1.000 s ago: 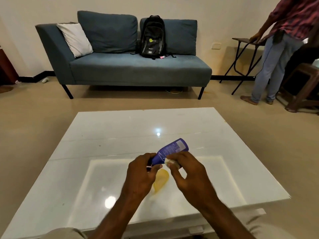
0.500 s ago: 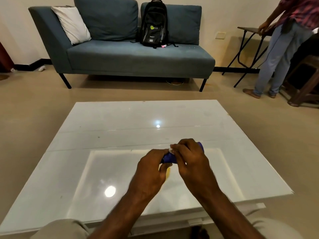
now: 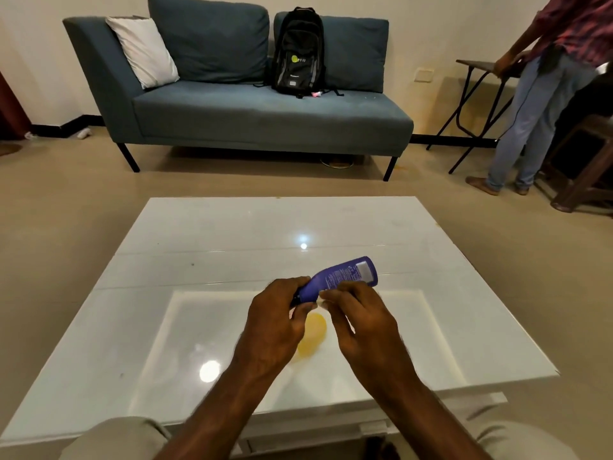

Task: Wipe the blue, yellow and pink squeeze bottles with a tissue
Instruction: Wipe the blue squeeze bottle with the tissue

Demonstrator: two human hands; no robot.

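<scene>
Blue squeeze bottle [image 3: 341, 277]: held in the air above the worktop [image 3: 232, 247], tilted, dark cap end low and to the left, flat base up and to the right, printed label facing up. Left hand [image 3: 275, 323]: grip curled round the cap end. Right hand [image 3: 361, 323]: grip pinching a pale scrap, taken to be the tissue [image 3: 321, 302], against the bottle body just beside the left grip; most of the tissue hidden.

Yellow squeeze bottle [image 3: 311, 336]: lying flat on the worktop under the hands, partly covered by the left hand, in no grip. Pink squeeze bottle: not identifiable in view.

Progress, as a judgement: wipe of the blue bottle under way, tissue low on the body near the cap. Yellow and pink bottles: no telling whether wiped. Remaining at least: rest of the blue bottle.

Count, task items: blue bottle, one; yellow bottle, one; pink bottle, none seen; tissue, one; hands, two.

Count, surroundings: sofa [image 3: 265, 117], one, carrying two back cushions [image 3: 212, 41], one white pillow [image 3: 142, 51], one black backpack [image 3: 298, 51]; standing person [image 3: 547, 94] at far right, one; folding table [image 3: 477, 64], one; wooden stool [image 3: 587, 167], one.
</scene>
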